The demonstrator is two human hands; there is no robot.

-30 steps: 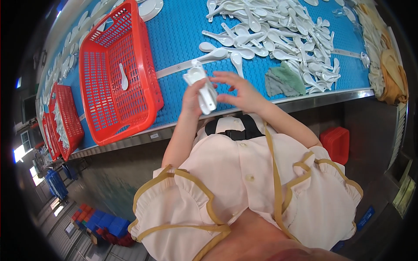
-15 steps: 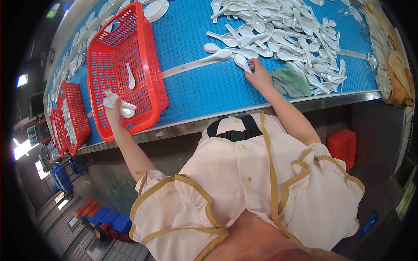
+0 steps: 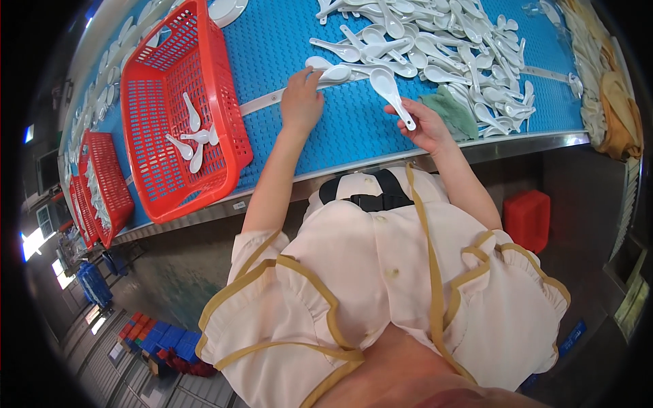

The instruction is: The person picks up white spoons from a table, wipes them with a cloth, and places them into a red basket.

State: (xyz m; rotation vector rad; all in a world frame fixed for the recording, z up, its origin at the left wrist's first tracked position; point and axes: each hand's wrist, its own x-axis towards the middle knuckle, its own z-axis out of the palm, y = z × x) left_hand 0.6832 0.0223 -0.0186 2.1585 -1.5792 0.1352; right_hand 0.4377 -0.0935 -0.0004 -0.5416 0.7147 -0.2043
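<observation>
Here, one spoon (image 3: pixel 385 87): glossy white, oval bowl, slender handle pierced by a small hole near its end, pinched at the handle by the right hand (image 3: pixel 425 126) above the blue worktop (image 3: pixel 354 129). Left hand (image 3: pixel 303 102): fingers bent at a second white spoon (image 3: pixel 335 73), grip impossible to tell.

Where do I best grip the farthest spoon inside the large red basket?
Probably the slim handle of the farthest spoon, coming from above: the handle points toward the basket's far end, clear of the other spoons, and the walls of the large red basket hinder a low sideways approach.
</observation>
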